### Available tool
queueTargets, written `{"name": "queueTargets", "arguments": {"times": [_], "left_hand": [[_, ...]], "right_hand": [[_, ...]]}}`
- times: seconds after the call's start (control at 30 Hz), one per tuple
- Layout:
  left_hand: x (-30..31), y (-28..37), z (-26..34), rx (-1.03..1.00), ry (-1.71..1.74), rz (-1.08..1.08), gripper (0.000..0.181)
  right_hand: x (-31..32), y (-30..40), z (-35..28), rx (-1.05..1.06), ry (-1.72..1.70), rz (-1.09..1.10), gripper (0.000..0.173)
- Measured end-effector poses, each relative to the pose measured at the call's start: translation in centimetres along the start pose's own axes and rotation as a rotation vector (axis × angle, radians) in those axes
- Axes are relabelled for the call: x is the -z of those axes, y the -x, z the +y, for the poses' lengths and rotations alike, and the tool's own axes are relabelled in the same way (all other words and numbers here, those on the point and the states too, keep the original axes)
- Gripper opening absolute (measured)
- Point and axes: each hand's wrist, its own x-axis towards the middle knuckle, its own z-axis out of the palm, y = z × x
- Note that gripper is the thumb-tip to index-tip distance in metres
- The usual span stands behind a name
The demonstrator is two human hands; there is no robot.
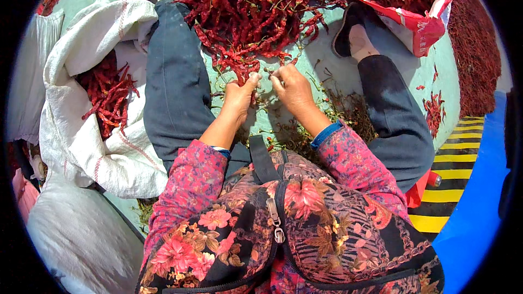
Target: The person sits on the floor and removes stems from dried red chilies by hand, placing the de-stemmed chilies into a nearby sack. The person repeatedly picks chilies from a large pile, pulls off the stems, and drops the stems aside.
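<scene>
My left hand (241,97) is closed around several dried red chili peppers, whose wrinkled pods stick out past the thumb. Close beside it on the right, my right hand (291,85) pinches a small chili stem (268,71) between thumb and fingertips. Just beyond both hands lies a large heap of dried red chilies (253,12) on a pale green sheet (327,65), between my outstretched legs. Loose stems and bits of plant (351,116) are scattered under and to the right of my right hand.
An open white woven sack (77,130) with dried chilies (108,98) inside lies left of my left leg. A red and white bag (425,28) full of chilies stands at the upper right. Beyond it are more chilies (474,57), a yellow-and-black striped strip (449,173) and a blue surface (478,212).
</scene>
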Motion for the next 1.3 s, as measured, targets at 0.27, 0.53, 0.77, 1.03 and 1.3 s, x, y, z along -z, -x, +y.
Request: {"name": "queueTargets", "arguments": {"times": [0.27, 0.53, 0.77, 1.03, 1.3], "left_hand": [[0.8, -0.4, -0.8, -0.066, 0.027, -0.015, 0.011], [0.6, 0.2, 0.5, -0.034, 0.35, -0.143, 0.013], [0.9, 0.3, 0.7, -0.063, 0.194, -0.191, 0.011], [0.1, 2.0, 2.1, -0.375, -0.235, -0.45, 0.012], [1.3, 2.2, -0.6, -0.702, -0.896, -0.523, 0.003]], "right_hand": [[0.0, 0.9, -2.5, 0.063, 0.026, -0.09, 0.01], [-0.5, 0.7, 0.0, -0.361, -0.625, -0.159, 0.024], [-1.4, -1.7, -2.0, -0.269, -0.814, -0.174, 0.015], [4.9, -2.8, -2.3, -0.258, -0.846, -0.554, 0.024], [14.6, -12.6, 2.5, -0.156, -1.304, 0.049, 0.015]]}}
